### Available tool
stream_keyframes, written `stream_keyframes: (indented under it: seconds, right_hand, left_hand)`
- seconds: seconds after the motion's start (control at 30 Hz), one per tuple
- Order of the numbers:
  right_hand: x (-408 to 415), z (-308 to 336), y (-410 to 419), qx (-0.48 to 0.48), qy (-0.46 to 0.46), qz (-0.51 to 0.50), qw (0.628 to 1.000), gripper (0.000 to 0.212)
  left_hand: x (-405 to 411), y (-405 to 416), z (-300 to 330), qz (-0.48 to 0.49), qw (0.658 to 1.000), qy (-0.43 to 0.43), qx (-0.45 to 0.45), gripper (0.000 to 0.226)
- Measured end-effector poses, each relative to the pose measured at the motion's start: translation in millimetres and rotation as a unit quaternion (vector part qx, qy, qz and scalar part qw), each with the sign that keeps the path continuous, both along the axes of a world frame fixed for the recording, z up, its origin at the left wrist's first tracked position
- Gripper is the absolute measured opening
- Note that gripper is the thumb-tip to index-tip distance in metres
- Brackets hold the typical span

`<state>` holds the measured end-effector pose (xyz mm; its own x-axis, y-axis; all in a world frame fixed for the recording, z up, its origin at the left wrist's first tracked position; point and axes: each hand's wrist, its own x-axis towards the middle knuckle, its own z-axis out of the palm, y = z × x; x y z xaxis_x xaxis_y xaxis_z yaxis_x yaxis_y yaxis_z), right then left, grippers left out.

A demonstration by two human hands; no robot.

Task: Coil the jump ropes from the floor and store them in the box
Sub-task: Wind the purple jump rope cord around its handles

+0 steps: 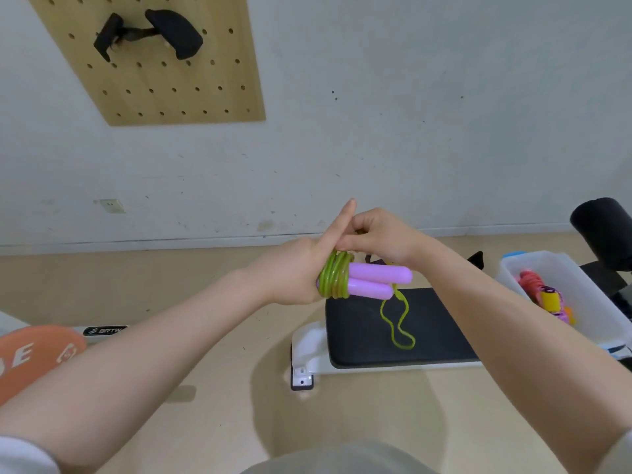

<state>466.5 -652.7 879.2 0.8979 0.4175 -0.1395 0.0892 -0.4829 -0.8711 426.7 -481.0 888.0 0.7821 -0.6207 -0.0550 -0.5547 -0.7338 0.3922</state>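
A jump rope with two purple handles [374, 283] and a green cord [334, 280] is held up in front of me. Several turns of the cord are wound round the handles' left ends. My left hand [301, 268] holds the handles there, its index finger straight and pointing up. My right hand [379, 239] pinches the cord just above the coil. A loose loop of the green cord [398, 323] hangs below the handles. A clear plastic box [547, 268] at the right holds a coiled pink and orange rope [543, 294].
A black padded bench with a white frame [362, 336] lies on the beige floor below my hands. An orange disc [30, 354] sits at the far left. A wooden pegboard [154, 63] with black items hangs on the wall. Black equipment [602, 227] stands at the right.
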Motion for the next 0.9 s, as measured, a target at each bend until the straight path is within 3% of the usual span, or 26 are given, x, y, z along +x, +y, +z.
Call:
stream_keyframes:
  seconds: [0.1,0.2,0.3,0.4,0.5,0.63,0.73,0.83,0.9]
  right_hand:
    - [2,-5,-3,0.019,0.078,0.028,0.996,0.021]
    - [6,-13,5,0.078,0.122,-0.014,0.989,0.027]
    - [5,-30,14,0.154,0.144,-0.055,0.976,0.010]
    - [-7,-46,25,0.120,0.088,-0.072,0.986,0.017]
    - [-23,-53,42,0.090,0.143,-0.081,0.982,0.039]
    - [-34,-44,62,0.012,0.107,-0.032,0.994,0.028]
    - [-42,-24,81,-0.096,0.091,0.081,0.988,0.022]
    - [-41,-7,94,-0.229,-0.015,0.172,0.958,0.027]
    - [-34,3,98,-0.263,-0.080,0.181,0.944,0.027]
  left_hand:
    - [-4,-3,1,-0.005,0.999,0.025,-0.038,0.110]
    - [2,-4,-3,0.062,0.993,0.030,-0.095,0.106]
    - [6,1,-8,0.108,0.990,-0.011,-0.090,0.092]
    - [11,9,-11,0.169,0.977,-0.047,-0.122,0.077]
    - [23,24,-9,0.261,0.956,-0.067,-0.117,0.048]
    - [37,49,-22,0.315,0.948,-0.050,-0.006,0.031]
    - [40,66,-34,0.336,0.939,-0.036,0.069,0.024]
    - [35,79,-43,0.309,0.940,-0.032,0.142,0.016]
    - [30,83,-49,0.269,0.945,-0.026,0.185,0.021]
